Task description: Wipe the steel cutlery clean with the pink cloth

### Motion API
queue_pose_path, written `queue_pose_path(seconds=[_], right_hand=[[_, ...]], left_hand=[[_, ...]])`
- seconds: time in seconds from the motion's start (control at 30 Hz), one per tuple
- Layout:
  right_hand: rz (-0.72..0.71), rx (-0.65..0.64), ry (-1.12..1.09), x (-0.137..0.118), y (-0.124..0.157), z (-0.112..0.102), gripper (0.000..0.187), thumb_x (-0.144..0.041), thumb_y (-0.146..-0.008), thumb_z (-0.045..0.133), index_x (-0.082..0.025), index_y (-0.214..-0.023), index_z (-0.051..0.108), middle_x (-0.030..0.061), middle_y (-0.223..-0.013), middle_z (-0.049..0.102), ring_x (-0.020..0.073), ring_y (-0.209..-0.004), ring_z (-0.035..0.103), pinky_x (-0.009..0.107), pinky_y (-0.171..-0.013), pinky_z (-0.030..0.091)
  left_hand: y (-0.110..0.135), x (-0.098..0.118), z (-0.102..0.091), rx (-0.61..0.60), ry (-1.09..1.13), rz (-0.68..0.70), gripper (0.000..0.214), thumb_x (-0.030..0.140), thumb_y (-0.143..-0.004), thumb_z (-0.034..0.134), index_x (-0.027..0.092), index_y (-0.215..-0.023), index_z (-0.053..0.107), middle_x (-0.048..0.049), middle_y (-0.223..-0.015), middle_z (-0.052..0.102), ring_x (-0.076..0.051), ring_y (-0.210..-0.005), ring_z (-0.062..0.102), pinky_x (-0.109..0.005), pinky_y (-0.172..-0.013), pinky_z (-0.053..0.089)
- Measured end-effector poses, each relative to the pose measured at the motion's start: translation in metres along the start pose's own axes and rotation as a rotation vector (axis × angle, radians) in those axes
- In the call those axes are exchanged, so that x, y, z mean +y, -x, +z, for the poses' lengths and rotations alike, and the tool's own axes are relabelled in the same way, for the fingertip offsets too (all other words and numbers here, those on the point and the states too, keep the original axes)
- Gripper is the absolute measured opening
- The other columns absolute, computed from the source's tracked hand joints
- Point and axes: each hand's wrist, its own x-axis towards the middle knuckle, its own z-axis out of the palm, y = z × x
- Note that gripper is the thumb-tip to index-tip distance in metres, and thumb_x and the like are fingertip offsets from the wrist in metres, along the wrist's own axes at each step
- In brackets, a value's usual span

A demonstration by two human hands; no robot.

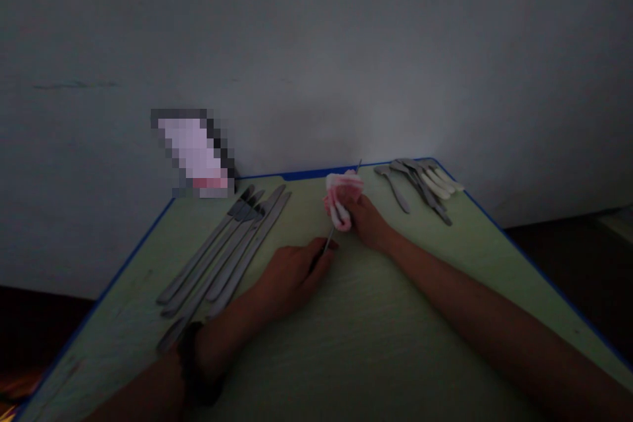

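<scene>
My left hand (301, 273) grips the near end of a thin metal piece of cutlery (330, 237), seen almost edge-on, so its exact kind is unclear. A pink and white cloth (341, 201) is wrapped around the middle of that piece, and its narrow far tip pokes out beyond the folds. My right hand (366, 217) pinches the cloth around the metal. Left of my hands, several table knives (237, 244) lie side by side, blades pointing away. To the right rest a small spoon (394, 191) and a group of metal spoons (422, 188).
Several white-handled pieces of cutlery (440, 181) lie at the far right corner. A blurred-out upright object (192, 148) leans by the far left corner. The pale green table (316, 362) has a blue edge and stands against a grey wall (316, 46).
</scene>
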Motion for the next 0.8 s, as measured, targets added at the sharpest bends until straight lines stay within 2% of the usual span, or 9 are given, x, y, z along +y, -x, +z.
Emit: queue_pose_path(seconds=[0.13, 0.27, 0.33, 0.43, 0.6, 0.8], right_hand=[[-0.019, 0.0, 0.053, 0.001, 0.0, 0.0, 0.042, -0.057, -0.074, 0.055, -0.018, -0.087, 0.062, 0.0026, -0.082, 0.063, 0.0141, -0.075, 0.055, 0.028, -0.075, 0.043], [0.024, 0.069, -0.174, 0.003, -0.008, -0.001, 0.043, -0.062, -0.074, 0.051, -0.02, -0.08, 0.058, 0.0003, -0.073, 0.06, 0.0122, -0.067, 0.053, 0.024, -0.064, 0.043], [0.005, 0.138, -0.3, 0.003, -0.012, -0.003, 0.044, -0.064, -0.073, 0.049, -0.021, -0.079, 0.054, -0.0013, -0.069, 0.056, 0.0111, -0.062, 0.051, 0.022, -0.057, 0.041], [-0.017, 0.193, -0.375, 0.001, -0.014, -0.003, 0.047, -0.069, -0.074, 0.043, -0.022, -0.077, 0.05, -0.0025, -0.064, 0.052, 0.0101, -0.055, 0.046, 0.022, -0.051, 0.038], [-0.03, 0.153, -0.395, 0.001, -0.01, -0.001, 0.047, -0.068, -0.073, 0.046, -0.022, -0.076, 0.05, -0.0028, -0.063, 0.051, 0.0095, -0.054, 0.045, 0.023, -0.053, 0.038], [-0.037, 0.039, -0.189, 0.0, -0.003, -0.001, 0.042, -0.061, -0.077, 0.047, -0.021, -0.079, 0.056, 0.001, -0.073, 0.058, 0.0118, -0.064, 0.051, 0.025, -0.063, 0.042]], left_hand=[[-0.001, 0.001, -0.002, -0.011, -0.004, -0.009, 0.035, 0.035, -0.093, 0.028, 0.019, -0.111, 0.053, -0.0047, -0.087, 0.068, -0.017, -0.075, 0.065, -0.026, -0.068, 0.045], [-0.001, 0.002, -0.002, -0.011, -0.01, -0.006, 0.035, 0.036, -0.093, 0.026, 0.02, -0.107, 0.053, -0.0035, -0.082, 0.067, -0.017, -0.073, 0.063, -0.026, -0.068, 0.044], [-0.001, 0.002, -0.001, -0.011, -0.025, 0.01, 0.034, 0.036, -0.093, 0.026, 0.019, -0.1, 0.054, -0.0028, -0.079, 0.065, -0.016, -0.069, 0.062, -0.026, -0.066, 0.043], [0.0, 0.0, 0.0, -0.023, -0.08, 0.035, 0.028, 0.034, -0.091, 0.031, 0.019, -0.087, 0.054, -0.0009, -0.069, 0.061, -0.014, -0.06, 0.057, -0.024, -0.057, 0.038], [0.0, -0.001, -0.001, -0.048, -0.119, 0.086, 0.022, 0.03, -0.086, 0.037, 0.018, -0.075, 0.051, 0.0008, -0.064, 0.056, -0.013, -0.056, 0.052, -0.024, -0.055, 0.034], [-0.001, 0.002, 0.001, -0.015, -0.143, 0.017, 0.032, 0.035, -0.088, 0.035, 0.018, -0.066, 0.05, 0.0018, -0.055, 0.052, -0.012, -0.051, 0.051, -0.023, -0.051, 0.031]])
